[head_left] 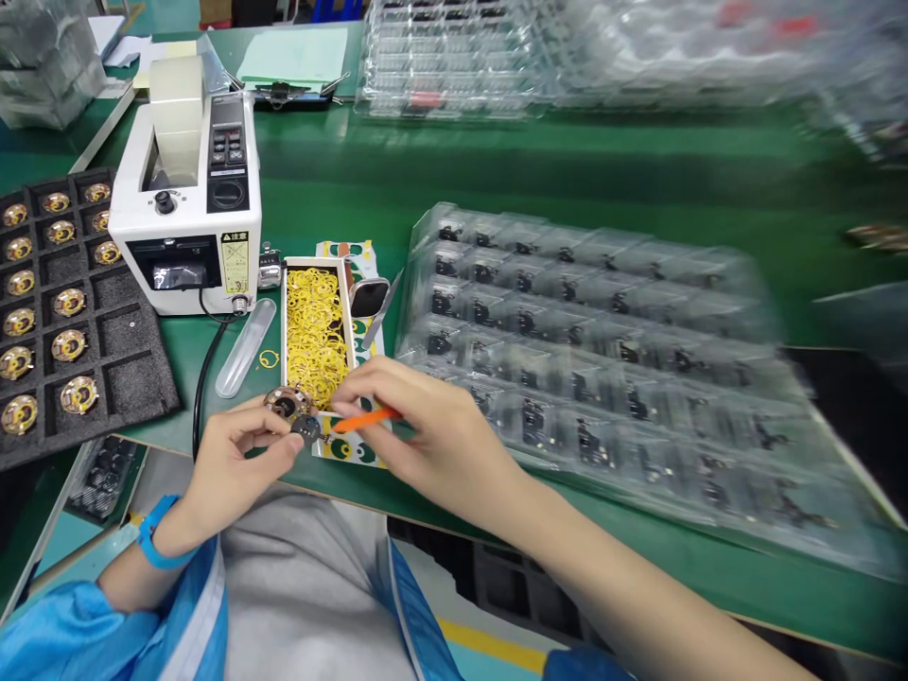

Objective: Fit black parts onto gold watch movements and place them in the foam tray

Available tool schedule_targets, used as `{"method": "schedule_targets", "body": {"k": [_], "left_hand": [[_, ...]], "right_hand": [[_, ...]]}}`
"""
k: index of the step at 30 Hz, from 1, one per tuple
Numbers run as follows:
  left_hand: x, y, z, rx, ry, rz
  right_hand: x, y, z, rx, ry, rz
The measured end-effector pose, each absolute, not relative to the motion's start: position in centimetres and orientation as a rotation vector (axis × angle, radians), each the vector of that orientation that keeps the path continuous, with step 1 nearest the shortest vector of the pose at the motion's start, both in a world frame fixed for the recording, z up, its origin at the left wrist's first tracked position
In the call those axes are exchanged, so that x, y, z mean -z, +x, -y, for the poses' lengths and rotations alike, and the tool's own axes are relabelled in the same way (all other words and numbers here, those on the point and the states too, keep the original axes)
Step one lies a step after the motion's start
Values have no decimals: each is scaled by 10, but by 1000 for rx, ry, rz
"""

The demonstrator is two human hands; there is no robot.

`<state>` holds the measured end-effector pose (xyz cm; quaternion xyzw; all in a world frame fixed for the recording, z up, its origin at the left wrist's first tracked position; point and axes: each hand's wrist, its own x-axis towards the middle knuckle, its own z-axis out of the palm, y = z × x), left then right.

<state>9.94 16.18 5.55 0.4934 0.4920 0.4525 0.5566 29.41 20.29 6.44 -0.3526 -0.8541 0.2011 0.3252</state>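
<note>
Between its thumb and fingers, my left hand [237, 463] grips a small round part [285, 404] with a dark disc [306, 429] attached or held against it. My right hand [418, 426] pinches an orange pointed tool [365, 420], whose tip is beside the dark disc. Whether the tip touches it, I cannot tell. Just behind both hands stands a white box [285, 331] full of thin yellow rings [314, 326]. One yellow ring piece [269, 359] lies on the green table left of the box.
A white tape dispenser [188, 222] stands behind left. Black foam tray [134, 378] with round parts lies at far left. Clear plastic trays [602, 359] with small dark parts cover the right side. Tweezers [381, 312] and a smartwatch [369, 298] lie beside the box.
</note>
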Motion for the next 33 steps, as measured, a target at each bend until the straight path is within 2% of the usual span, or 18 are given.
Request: {"method": "schedule_targets", "body": {"k": [4, 9, 12, 21, 33], "left_hand": [[-57, 100, -163, -1035, 1128, -1162], [-57, 101, -165, -1055, 1133, -1132], [-56, 102, -165, -1057, 1130, -1126], [-55, 103, -165, -1035, 1022, -1159], [-52, 101, -162, -1005, 980, -1178]], "right_hand": [[-64, 297, -207, -550, -1005, 2171], [-72, 290, -203, -905, -957, 2121], [-73, 287, -201, -993, -942, 2117], [-66, 286, -196, -670, -868, 2226], [-62, 293, -220, -895, -1218, 2015]]}}
